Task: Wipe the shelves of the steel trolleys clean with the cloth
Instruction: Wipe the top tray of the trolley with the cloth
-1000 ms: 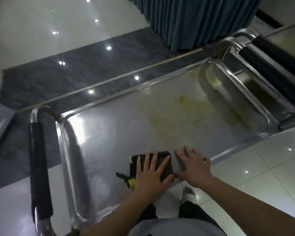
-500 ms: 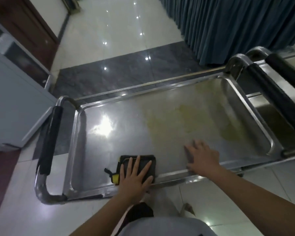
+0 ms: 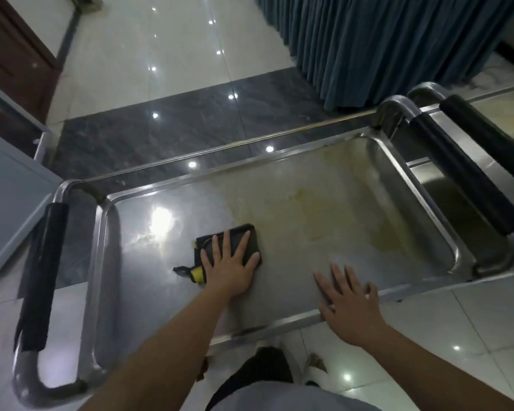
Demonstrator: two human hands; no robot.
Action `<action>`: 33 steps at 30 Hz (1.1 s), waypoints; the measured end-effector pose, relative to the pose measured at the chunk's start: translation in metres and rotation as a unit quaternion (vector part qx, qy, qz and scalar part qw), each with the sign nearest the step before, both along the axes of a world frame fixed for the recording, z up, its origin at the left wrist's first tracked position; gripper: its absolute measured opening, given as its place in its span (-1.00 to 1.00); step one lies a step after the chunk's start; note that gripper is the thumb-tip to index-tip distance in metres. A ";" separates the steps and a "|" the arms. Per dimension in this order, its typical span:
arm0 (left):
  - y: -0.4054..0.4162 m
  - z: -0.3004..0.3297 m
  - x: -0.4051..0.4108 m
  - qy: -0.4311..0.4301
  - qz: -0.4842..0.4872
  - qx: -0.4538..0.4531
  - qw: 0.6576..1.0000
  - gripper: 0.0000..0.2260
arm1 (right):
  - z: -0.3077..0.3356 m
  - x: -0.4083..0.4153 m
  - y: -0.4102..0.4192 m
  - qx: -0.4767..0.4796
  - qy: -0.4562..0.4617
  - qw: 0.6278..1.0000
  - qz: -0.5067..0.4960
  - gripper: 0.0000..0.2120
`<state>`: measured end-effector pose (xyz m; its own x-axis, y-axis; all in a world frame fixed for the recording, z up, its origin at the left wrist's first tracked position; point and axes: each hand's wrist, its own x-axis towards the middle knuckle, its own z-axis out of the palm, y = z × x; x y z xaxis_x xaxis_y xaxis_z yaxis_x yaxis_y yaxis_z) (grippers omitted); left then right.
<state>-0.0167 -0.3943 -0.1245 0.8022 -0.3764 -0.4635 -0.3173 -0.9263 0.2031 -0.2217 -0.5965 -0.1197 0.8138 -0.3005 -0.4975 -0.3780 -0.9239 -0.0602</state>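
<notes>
cloth [image 3: 235, 239]: dark grey, yellow tag | shelf [image 3: 279, 280]: silver steel, yellowish stains centre-right | handle grips [image 3: 469, 179]: black | curtain [image 3: 383, 40]: teal, pleated, upper right | floor [image 3: 149, 63]: cream tiles, dark grey marbled band

I see my left hand [image 3: 230, 266], fingers flat, now pressing the folded dark cloth with a yellow tag [image 3: 229, 243] farther out on the top shelf of the steel trolley [image 3: 279, 280], away from the near rim it sat beside a moment ago and closer to the yellowish stains [image 3: 324, 212]. My right hand [image 3: 349, 304] has shifted slightly along the near rim.
</notes>
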 end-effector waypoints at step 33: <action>-0.061 -0.002 -0.036 -0.016 -0.204 -0.065 0.977 -0.40 | 0.007 0.001 0.014 0.013 0.038 0.996 -0.080 -0.35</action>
